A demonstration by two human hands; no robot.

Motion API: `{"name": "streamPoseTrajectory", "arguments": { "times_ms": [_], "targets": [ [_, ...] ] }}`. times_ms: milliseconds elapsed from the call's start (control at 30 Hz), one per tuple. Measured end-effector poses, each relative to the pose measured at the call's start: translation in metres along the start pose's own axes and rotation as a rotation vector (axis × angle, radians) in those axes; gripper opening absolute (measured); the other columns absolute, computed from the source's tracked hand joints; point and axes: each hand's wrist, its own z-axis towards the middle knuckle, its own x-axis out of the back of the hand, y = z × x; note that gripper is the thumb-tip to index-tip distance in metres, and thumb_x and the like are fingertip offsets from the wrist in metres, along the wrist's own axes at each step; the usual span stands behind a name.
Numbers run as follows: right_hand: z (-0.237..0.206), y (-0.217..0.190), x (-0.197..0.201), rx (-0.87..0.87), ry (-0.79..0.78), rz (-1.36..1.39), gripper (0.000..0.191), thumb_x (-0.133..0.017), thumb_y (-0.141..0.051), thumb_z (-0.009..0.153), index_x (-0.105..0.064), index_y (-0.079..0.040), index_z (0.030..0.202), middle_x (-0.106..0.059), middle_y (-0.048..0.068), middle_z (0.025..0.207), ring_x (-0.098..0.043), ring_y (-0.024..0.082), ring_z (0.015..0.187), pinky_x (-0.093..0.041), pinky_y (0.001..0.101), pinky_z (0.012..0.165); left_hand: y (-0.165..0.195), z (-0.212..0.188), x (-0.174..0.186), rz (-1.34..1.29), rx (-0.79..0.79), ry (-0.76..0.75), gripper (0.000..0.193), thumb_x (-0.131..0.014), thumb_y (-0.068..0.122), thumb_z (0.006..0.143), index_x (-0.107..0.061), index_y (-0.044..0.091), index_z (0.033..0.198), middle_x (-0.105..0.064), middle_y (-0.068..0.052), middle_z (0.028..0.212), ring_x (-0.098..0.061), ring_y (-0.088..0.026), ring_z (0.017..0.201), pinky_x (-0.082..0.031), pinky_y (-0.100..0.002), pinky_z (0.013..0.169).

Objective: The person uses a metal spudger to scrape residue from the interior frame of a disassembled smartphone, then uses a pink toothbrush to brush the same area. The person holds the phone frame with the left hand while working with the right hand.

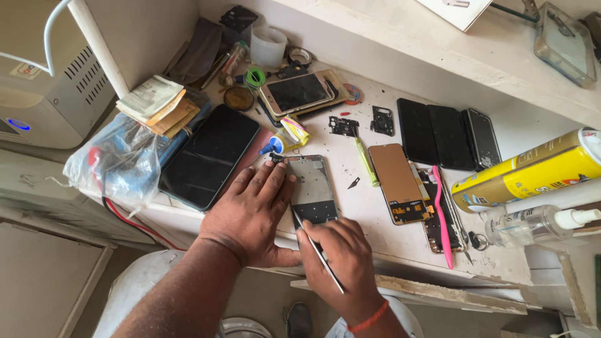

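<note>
We see the phone frame (311,189) lying flat on the white bench (375,250), near its front edge, at about 1 o'clock from our left hand (250,213). That hand rests palm down with fingers spread loosely, the fingertips pressing on the frame's left edge and top corner. Our right hand (341,260) sits at 6 o'clock from the frame, its fingers pinched together around a thin metal tool (316,247) whose tip meets the frame's lower left edge. The frame is an opened phone body, grey and silvery, with a dark panel in its lower half and small cutouts near the top. At 10 o'clock from it lies a large black screen (210,156), and just above it a small glue tube with a blue cap (285,139). To its 3 o'clock lie a green-handled tool (367,164), a copper-coloured display panel (397,183) and a pink toothbrush (442,213). At 12 o'clock, further back, a white plastic cup (268,46) stands upright; we cannot tell what is in it. A clear plastic bag (116,159) at 9 o'clock holds blue items.
</note>
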Motion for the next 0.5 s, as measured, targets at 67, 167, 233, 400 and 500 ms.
{"name": "streamPoseTrajectory", "arguments": {
  "times_ms": [67,167,233,400,500],
  "targets": [
    [-0.003,-0.002,0.006,0.055,0.031,0.004,0.017,-0.079,-0.003,0.083,-0.071,-0.001,0.099,-0.07,0.012,0.085,-0.067,0.031,0.08,-0.055,0.0401,0.078,-0.001,0.001,0.001,-0.01,-0.007,0.008,0.119,-0.059,0.09,0.065,-0.055,-0.004,0.137,-0.049,-0.027,0.145,-0.047,-0.042,0.136,-0.032,-0.053,0.114],
    [-0.007,-0.006,0.013,0.07,0.02,0.029,0.019,-0.079,-0.003,0.083,-0.072,-0.001,0.101,-0.07,0.011,0.085,-0.068,0.029,0.082,-0.057,0.0407,0.082,-0.002,0.0,0.002,-0.021,-0.005,0.02,0.121,-0.059,0.091,0.064,-0.055,-0.005,0.138,-0.049,-0.027,0.145,-0.047,-0.043,0.135,-0.033,-0.053,0.114],
    [-0.007,-0.007,0.013,0.055,0.016,0.031,0.018,-0.079,-0.003,0.082,-0.073,-0.001,0.099,-0.069,0.01,0.084,-0.068,0.029,0.082,-0.057,0.0403,0.082,-0.003,0.001,0.001,-0.029,0.001,0.025,0.123,-0.059,0.092,0.062,-0.055,-0.005,0.137,-0.05,-0.027,0.144,-0.047,-0.043,0.135,-0.033,-0.054,0.113],
    [0.001,-0.004,0.004,-0.045,0.003,0.034,0.014,-0.079,-0.003,0.081,-0.074,0.0,0.094,-0.071,0.011,0.082,-0.068,0.029,0.08,-0.055,0.0387,0.076,-0.004,-0.001,0.002,-0.026,-0.003,0.018,0.12,-0.059,0.091,0.064,-0.055,-0.005,0.136,-0.05,-0.027,0.145,-0.047,-0.042,0.136,-0.034,-0.054,0.113],
    [-0.001,-0.003,0.007,0.067,0.001,-0.029,0.013,-0.078,-0.004,0.081,-0.074,-0.001,0.093,-0.07,0.011,0.079,-0.066,0.03,0.079,-0.054,0.0445,0.085,-0.002,0.0,0.003,-0.027,0.005,0.013,0.121,-0.059,0.091,0.063,-0.055,-0.005,0.136,-0.05,-0.027,0.144,-0.046,-0.042,0.135,-0.034,-0.054,0.113]
  ]
}}
